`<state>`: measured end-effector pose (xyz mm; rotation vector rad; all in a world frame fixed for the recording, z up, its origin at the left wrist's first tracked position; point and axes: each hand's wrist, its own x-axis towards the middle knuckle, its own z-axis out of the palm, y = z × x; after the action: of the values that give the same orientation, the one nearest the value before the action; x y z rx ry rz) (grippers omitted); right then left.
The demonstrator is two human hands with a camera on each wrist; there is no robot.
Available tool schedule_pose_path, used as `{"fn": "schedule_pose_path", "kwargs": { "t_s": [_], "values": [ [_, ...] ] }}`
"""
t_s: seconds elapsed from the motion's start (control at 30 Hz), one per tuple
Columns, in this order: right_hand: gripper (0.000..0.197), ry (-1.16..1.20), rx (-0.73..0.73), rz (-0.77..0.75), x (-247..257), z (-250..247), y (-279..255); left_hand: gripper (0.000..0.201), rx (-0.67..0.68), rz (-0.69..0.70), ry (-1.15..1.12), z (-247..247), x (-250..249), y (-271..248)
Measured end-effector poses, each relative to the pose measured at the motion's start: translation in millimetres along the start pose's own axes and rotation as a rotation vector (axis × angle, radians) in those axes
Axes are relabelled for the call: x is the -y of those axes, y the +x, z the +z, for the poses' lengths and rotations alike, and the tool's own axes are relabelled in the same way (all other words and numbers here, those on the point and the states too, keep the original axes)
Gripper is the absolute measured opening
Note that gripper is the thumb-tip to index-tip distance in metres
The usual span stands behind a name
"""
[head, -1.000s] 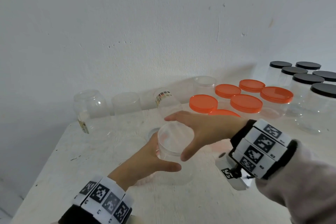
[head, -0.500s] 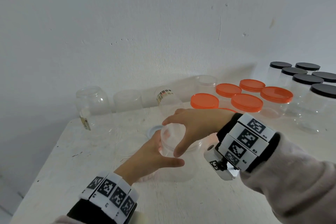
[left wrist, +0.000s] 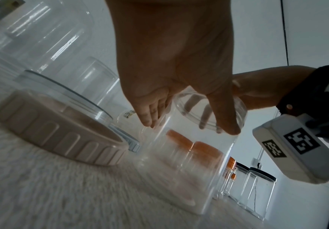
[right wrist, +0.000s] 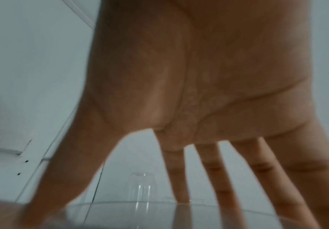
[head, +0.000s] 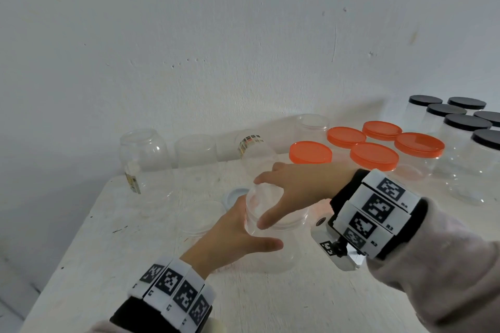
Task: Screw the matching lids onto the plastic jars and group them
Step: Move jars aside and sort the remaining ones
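A clear plastic jar [head: 281, 251] stands upright on the white table [head: 270, 305], in front of me. My left hand [head: 230, 235] grips its left side, with the thumb across the front. A clear lid [head: 273, 208] sits on the jar's mouth. My right hand [head: 295, 189] comes from above and the right, fingers and thumb curled round the lid's rim. In the left wrist view the jar [left wrist: 183, 170] and lid [left wrist: 208, 111] show, with the right hand's fingers seen through the lid. The right wrist view shows spread fingers [right wrist: 224, 178] on the lid's rim [right wrist: 140, 207].
Several orange-lidded jars [head: 373, 155] stand at the back right, several black-lidded jars [head: 468, 121] beyond them. Open clear jars [head: 146, 154] line the wall at the back left. A white lid [head: 235, 193] and a low clear jar [head: 200, 216] lie just left of the held jar.
My right hand has come down from hovering flat over the jar and its fingers have curled round the clear lid. The left hand keeps its hold on the jar.
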<state>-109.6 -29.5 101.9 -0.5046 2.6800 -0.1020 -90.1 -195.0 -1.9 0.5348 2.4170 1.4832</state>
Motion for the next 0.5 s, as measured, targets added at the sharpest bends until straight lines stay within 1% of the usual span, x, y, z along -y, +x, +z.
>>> {"fn": "schedule_pose_path", "kwargs": {
  "t_s": [0.13, 0.2, 0.27, 0.33, 0.4, 0.5],
  "values": [
    [0.096, -0.079, -0.04, 0.054, 1, -3, -3, 0.075, 0.002, 0.005, 0.006, 0, 0, -1],
    [0.1, -0.078, -0.008, 0.046, -2, -8, -5, 0.077, -0.002, -0.009, 0.015, 1, 0, -1],
    [0.105, -0.028, 0.054, -0.001, -3, -12, -7, 0.077, -0.008, -0.02, 0.039, 1, 0, 0],
    [0.1, -0.009, 0.1, -0.043, -1, -14, -7, 0.079, -0.009, -0.029, 0.053, 2, -1, 0],
    [0.093, -0.022, 0.084, -0.043, 0, -11, -5, 0.087, -0.006, -0.034, 0.047, 2, -1, 1],
    [0.09, -0.026, 0.009, 0.016, 1, -7, -4, 0.086, 0.0, -0.011, 0.023, 1, -1, -1]
  ]
}}
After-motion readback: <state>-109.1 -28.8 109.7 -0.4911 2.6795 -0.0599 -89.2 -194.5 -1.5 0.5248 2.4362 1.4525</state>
